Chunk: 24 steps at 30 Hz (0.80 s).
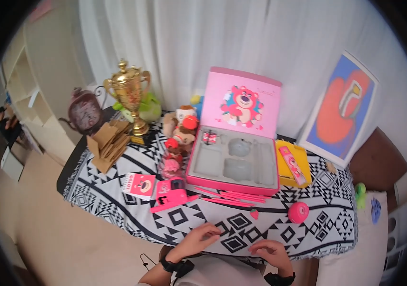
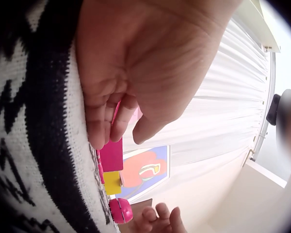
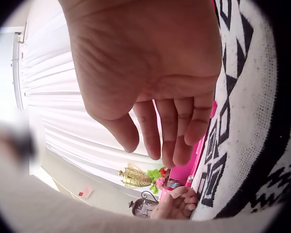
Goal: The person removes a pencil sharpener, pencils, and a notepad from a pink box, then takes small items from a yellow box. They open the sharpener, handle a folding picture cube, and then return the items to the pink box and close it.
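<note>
Both hands rest at the front edge of a table, with nothing held in either. The left hand lies on the patterned cloth with loosely bent fingers. To its right, the right hand hovers by the cloth edge, fingers relaxed. Beyond them stands a pink gift box, lid raised, showing a grey molded insert with hollows. Several pink pens lie along its front. A pink strawberry-shaped piece and a round pink container are nearest the right hand; the container also shows in the left wrist view.
Left of the box are a pink toy-like device, a Lotso card pack, plush toys, folded cardboard and a gold trophy. At right, a yellow box bears a pink case; a framed picture leans behind.
</note>
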Motion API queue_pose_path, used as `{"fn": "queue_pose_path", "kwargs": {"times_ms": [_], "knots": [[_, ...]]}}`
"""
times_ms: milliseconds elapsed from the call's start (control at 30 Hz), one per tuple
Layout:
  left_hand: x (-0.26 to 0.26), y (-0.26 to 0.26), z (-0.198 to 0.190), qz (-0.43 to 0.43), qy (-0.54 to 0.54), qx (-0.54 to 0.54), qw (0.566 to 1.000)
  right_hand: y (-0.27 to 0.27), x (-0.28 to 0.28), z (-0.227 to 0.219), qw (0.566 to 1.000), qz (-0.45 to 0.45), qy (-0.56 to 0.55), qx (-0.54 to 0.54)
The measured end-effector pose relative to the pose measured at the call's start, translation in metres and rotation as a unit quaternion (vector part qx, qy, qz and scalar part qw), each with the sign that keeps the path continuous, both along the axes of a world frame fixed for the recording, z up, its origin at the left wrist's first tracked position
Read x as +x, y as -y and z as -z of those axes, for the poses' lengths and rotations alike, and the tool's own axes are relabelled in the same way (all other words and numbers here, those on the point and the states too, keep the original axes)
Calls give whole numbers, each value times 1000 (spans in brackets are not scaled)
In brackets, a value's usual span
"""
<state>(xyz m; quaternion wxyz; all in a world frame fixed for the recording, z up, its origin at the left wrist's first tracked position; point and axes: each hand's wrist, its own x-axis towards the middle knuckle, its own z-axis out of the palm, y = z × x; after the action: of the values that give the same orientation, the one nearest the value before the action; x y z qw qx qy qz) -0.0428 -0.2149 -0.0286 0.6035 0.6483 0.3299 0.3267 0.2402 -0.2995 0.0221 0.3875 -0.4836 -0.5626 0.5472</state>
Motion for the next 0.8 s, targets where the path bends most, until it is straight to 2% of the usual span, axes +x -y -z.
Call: {"fn": "queue_pose_path", "kwargs": {"times_ms": [167,300,367,400,433,500,567,600,667,700,800], "knots": [[4,-9,3,29,-2,-20,999,7,1,-1,998,7,66,-4],[4,-7,-11,5,-26,-51,998,-10,-5,-8,994,30,104,2],[1,-5,-29,-45,-63,0,997,-29,-9,-10,992,37,116,31],[-4,-5,-31,-105,-59,95,988,-39,-13,-18,990,27,131,46],[-10,-7,-40,-178,-90,139,970,-48,-14,-22,991,17,125,41],[-33,-7,-46,-337,-135,218,906,-69,-21,-24,991,-41,110,59],[-53,-16,-64,-418,-213,277,839,-88,-26,-13,986,-90,116,80],[-61,-19,-64,-433,-253,284,817,-97,-29,-8,982,-135,116,57],[-69,-32,-68,-405,-324,288,805,-110,-39,-4,963,-228,139,37],[-69,-39,-69,-391,-348,279,805,-113,-44,1,962,-234,134,40],[-69,-55,-60,-345,-355,254,831,-123,-56,17,925,-362,108,39]]}}
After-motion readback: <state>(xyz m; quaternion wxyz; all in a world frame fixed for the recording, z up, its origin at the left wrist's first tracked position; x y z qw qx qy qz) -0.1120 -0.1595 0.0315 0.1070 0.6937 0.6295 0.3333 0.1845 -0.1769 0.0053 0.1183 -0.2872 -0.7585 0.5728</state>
